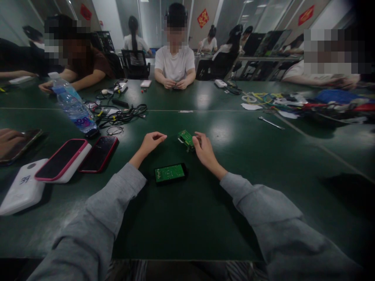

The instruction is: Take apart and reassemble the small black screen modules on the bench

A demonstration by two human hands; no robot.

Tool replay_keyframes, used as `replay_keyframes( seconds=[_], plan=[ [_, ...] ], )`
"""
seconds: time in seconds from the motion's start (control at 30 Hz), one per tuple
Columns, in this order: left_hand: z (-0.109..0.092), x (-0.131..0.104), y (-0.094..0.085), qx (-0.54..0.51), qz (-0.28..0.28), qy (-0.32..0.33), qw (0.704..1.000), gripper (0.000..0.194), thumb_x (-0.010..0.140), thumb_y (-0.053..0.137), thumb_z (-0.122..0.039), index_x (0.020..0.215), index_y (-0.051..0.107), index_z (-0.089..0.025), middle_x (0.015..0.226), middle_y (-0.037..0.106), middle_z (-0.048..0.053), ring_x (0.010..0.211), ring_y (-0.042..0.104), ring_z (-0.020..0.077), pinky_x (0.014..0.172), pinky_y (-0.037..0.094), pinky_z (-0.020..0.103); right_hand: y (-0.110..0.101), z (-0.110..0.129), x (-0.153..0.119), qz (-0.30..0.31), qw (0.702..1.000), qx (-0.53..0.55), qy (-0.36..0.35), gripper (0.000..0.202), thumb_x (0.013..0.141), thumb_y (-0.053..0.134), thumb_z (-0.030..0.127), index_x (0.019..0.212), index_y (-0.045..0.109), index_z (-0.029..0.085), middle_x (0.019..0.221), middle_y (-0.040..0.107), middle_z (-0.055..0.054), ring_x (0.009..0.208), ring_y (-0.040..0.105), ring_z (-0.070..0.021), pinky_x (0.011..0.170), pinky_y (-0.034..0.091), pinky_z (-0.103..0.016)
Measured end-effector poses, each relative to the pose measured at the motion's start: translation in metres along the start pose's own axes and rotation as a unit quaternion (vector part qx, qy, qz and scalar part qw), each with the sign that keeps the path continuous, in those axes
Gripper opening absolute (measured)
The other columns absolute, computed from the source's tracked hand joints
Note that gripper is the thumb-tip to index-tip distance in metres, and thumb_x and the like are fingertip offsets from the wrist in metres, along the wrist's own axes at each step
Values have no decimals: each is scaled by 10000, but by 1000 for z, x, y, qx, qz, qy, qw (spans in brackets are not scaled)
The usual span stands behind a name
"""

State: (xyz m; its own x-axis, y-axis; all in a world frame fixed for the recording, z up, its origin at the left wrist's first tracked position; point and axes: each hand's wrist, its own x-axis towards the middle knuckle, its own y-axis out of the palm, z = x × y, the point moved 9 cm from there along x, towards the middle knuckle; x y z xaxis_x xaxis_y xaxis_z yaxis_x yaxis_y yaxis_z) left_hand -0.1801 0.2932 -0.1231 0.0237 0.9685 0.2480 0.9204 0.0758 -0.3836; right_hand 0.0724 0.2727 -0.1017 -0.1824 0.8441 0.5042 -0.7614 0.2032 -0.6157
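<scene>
A green circuit board (pixel 186 139) stands tilted near the middle of the green table (pixel 187 218), with small parts at its lower edge. My right hand (pixel 204 149) is at its right side, thumb and fingers bent around the board's right edge. To the left, my left hand (pixel 152 142) has its thumb and fingertips brought together in a pinch, apart from the board; whether something small is between them cannot be made out. Below and between both hands lies a black case (pixel 185 174) with a second green board (pixel 169 173) set in it, face up.
Left of me are a water bottle (pixel 73 105), two red-edged phones (pixel 63 159) (pixel 99 154), and a white power bank (pixel 25 186). Black cables (pixel 125 115) lie behind. A wrench (pixel 271 123) and a cable heap (pixel 322 105) are at the right. People sit across the table.
</scene>
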Motion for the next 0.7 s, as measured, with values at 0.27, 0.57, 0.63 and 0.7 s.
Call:
replay_keyframes(
  seconds=[0.27, 0.57, 0.63, 0.7],
  plan=[
    [-1, 1, 0, 22, 1, 10, 1000, 357, 795, 707, -502, 912, 746, -166, 864, 742, 63, 776, 658, 175, 745, 497, 312, 18, 27, -8, 99, 986, -102, -85, 493, 980, 497, 353, 1460, 442, 257, 1224, 565, -131, 1096, 596, -306, 913, 540, -487],
    [1, 0, 1, 33, 13, -4, 999, 333, 811, 705, -485, 935, 748, -179, 914, 749, 67, 837, 676, 194, 793, 512, 336, -39, 9, -38, 91, 990, -85, -69, 371, 990, 491, 354, 1345, 555, 267, 1187, 627, -94, 997, 638, -265, 849, 558, -454],
    [1, 0, 1, 39, 15, 2, 999, 324, 817, 704, -480, 934, 748, -180, 920, 749, 67, 848, 678, 194, 810, 514, 340, -72, -13, -51, 81, 989, -108, -55, 386, 989, 483, 380, 1351, 554, 265, 1206, 631, -98, 1020, 638, -274, 862, 549, -465],
    [1, 0, 2, 48, 18, 5, 999, 318, 826, 697, -476, 934, 749, -181, 917, 749, 66, 851, 679, 193, 817, 513, 343, -114, -40, -65, 61, 983, -167, -32, 414, 987, 470, 429, 1356, 562, 266, 1174, 648, -119, 985, 646, -294, 832, 543, -485]
  ],
)
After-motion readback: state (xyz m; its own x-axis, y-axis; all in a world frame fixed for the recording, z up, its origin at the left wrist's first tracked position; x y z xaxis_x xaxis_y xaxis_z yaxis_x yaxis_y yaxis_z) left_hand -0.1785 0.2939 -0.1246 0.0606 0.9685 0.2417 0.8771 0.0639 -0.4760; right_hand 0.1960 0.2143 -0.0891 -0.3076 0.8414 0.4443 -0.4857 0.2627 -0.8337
